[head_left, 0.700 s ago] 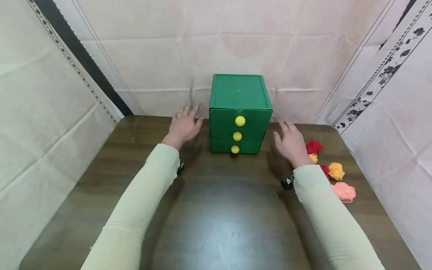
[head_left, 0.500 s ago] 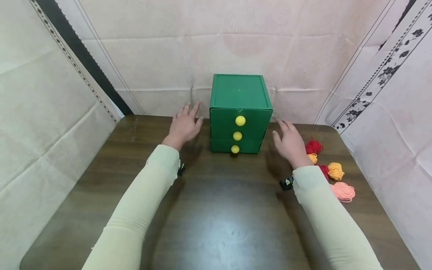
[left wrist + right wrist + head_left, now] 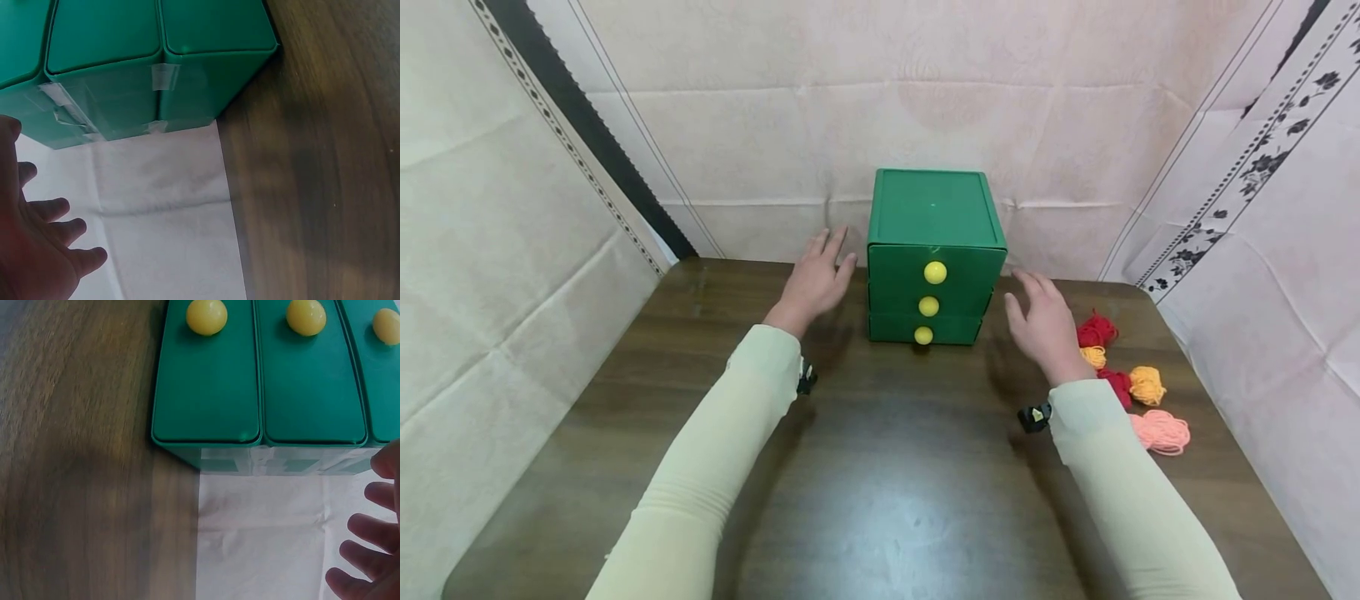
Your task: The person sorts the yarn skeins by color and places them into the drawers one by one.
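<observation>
Both hands' grip apart, empty: left hand point(image 3: 814, 282), right hand point(image 3: 1045, 327) flank 1 green drawer box point(image 3: 935, 250); 3 yellow knobs point(image 3: 935, 272).

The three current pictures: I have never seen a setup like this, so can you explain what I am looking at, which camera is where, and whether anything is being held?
No machine here: a person works with two bare hands in pale long sleeves. The wide picture comes from a camera worn on the head, looking down at a dark wooden table. The other two come from small cameras strapped at each wrist, so each shows its own hand's fingers from close up.

On the table stands a green drawer box with three drawers, all closed, each with a yellow knob. The left hand is beside the box's left side, the right hand beside its right side. Both have relaxed, spread fingers and hold nothing; neither plainly touches the box. To the right of the right hand lie small bundles of yarn in red, orange and pink.
</observation>
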A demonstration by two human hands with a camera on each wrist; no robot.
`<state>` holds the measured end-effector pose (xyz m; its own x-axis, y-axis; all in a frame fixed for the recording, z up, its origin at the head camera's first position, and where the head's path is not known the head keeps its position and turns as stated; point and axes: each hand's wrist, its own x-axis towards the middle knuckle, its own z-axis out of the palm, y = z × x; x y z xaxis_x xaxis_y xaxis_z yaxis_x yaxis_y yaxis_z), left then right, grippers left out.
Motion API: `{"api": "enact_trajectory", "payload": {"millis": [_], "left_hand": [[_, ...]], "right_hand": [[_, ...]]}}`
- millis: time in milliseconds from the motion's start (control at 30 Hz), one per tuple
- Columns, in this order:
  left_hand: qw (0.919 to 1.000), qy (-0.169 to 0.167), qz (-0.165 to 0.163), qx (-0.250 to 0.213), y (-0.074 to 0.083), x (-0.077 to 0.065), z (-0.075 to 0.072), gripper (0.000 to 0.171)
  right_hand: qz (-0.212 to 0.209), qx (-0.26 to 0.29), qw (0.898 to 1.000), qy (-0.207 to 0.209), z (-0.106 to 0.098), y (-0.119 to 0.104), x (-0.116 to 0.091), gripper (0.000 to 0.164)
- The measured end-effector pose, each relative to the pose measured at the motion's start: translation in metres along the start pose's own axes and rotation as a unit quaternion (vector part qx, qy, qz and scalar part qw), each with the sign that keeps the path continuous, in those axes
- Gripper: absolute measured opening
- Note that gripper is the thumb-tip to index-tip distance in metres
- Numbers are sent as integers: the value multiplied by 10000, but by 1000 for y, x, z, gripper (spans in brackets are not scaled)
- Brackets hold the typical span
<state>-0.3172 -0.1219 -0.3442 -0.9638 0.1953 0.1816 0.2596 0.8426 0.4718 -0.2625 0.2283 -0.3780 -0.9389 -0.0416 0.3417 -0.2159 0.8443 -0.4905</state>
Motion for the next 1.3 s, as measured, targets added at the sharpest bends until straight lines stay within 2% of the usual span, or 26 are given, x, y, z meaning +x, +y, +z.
{"api": "enact_trajectory", "payload": {"millis": [300,567,933,1300], "left_hand": [[9972,12,1,-749,4,2,-1,60],[9898,-32,-150,-1419,12,5,-5,63],[9772,-343,-357,-2063,24,14,-8,59],[9707,-605,-246,-2314,34,19,-10,51]], "right_hand": [[-127,385,9984,398,0,-11,-3,49],[-116,639,9961,595,-2,-20,-4,47],[-58,1214,9906,621,-2,-29,-5,50],[181,1755,9832,462,3,-32,-6,54]]}}
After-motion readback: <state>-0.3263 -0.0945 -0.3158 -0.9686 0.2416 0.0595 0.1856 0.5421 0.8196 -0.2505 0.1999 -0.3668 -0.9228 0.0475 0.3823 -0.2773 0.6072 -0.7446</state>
